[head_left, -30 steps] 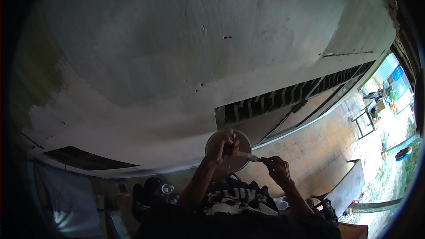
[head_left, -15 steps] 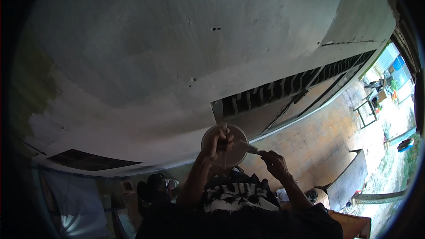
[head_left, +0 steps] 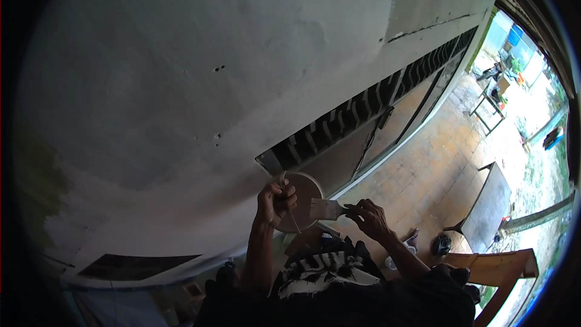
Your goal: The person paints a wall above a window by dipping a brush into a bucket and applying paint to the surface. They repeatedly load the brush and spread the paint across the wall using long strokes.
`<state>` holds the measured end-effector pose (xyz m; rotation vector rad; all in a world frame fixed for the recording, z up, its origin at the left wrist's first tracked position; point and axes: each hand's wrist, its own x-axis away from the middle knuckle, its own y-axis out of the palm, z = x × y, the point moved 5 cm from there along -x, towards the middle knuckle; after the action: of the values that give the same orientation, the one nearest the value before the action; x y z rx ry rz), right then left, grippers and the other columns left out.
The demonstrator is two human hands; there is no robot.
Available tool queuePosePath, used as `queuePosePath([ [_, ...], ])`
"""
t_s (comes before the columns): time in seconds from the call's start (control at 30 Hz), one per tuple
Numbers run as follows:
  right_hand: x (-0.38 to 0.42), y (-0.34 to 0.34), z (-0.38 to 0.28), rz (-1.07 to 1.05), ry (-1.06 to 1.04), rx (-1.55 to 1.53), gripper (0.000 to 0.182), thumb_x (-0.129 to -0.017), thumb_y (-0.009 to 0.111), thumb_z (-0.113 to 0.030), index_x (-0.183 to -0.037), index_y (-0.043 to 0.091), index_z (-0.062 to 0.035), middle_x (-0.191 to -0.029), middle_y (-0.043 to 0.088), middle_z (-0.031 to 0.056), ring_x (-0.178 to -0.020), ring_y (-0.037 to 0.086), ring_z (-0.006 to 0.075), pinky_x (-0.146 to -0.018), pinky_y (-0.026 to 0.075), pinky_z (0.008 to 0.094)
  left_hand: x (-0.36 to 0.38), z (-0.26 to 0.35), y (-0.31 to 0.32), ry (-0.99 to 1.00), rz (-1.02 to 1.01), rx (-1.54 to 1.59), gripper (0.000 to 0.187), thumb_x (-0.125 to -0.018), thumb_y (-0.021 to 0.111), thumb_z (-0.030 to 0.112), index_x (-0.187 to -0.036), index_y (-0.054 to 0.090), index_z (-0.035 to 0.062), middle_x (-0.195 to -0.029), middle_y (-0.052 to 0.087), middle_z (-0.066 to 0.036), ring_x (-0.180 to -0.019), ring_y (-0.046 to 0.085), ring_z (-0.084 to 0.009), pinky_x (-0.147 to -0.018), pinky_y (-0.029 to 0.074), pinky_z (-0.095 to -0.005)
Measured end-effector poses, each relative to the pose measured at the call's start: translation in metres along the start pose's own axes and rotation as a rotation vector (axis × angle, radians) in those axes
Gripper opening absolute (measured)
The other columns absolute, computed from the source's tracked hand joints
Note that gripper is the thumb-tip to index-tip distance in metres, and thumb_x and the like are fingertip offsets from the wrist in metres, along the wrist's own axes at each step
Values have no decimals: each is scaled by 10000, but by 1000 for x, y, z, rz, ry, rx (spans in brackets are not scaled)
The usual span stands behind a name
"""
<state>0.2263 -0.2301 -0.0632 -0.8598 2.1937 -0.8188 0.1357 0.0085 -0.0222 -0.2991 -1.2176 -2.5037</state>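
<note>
My left hand is closed in a fist around the thin handle of a round bucket, which hangs at chest height. The bucket's inside looks brownish, and my left fist covers part of its rim. In my right hand is a wide, flat paintbrush, gripped by its handle. Its pale broad face overlaps the right side of the bucket's opening in this view, the bristle end pointing left toward my left hand.
Ahead stands a wall with uneven whitish paint and small holes. A window opening with dark bars cuts through it. To the right are a tiled floor, a low table, a wooden piece of furniture and a dark helmet-like object.
The view has swung to the right. The brush has turned to show its broad face over the bucket's right side, and my left hand still grips the bucket handle.
</note>
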Motion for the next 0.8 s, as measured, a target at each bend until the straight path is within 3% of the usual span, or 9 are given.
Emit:
queuePosePath([
  [0.2,18,20,24,55,35,-66,155,-780,673,-164,-919,657,-95,-773,566,60,-720,573,228,-598,469,344,-9,-7,4,-37,-9,-12,188,-706,432,204,-858,432,94,-605,245,22,-456,209,-91,-455,213,-249],
  [0.3,26,35,38,7,169,-215,185,-803,657,-174,-942,635,-54,-815,611,100,-684,613,290,-604,482,380,-17,-10,2,-56,-3,-5,188,-706,428,200,-858,429,89,-600,237,22,-454,205,-89,-445,207,-248],
  [0.43,29,55,51,-23,296,-330,194,-812,642,-163,-952,620,-30,-812,639,138,-714,631,311,-625,493,371,-23,-11,2,-78,2,-4,198,-702,431,196,-861,430,79,-595,227,21,-450,198,-86,-433,200,-244],
  [0.53,10,48,55,8,403,-436,198,-820,638,-161,-952,626,-14,-796,651,160,-716,647,268,-646,496,343,-25,-9,6,-81,19,14,208,-698,437,197,-866,432,75,-597,227,20,-449,197,-86,-428,200,-244],
  [0.6,-10,35,68,120,475,-506,205,-834,636,-174,-953,638,-7,-801,655,149,-711,633,183,-651,489,319,-24,-5,10,-87,42,12,215,-696,441,199,-869,432,73,-601,230,18,-450,197,-87,-426,200,-244],
  [0.67,-42,15,85,303,401,-527,218,-837,642,-190,-949,647,-3,-797,658,140,-714,598,120,-650,481,306,-23,-1,16,-74,45,3,226,-695,448,217,-855,457,58,-604,230,35,-455,205,-84,-432,209,-235],
  [0.8,-120,-59,113,480,402,-442,219,-849,626,-204,-986,640,-34,-750,634,119,-688,583,122,-659,463,294,-23,6,23,-75,40,-20,254,-687,459,227,-870,463,51,-602,234,32,-454,210,-86,-430,209,-233],
])
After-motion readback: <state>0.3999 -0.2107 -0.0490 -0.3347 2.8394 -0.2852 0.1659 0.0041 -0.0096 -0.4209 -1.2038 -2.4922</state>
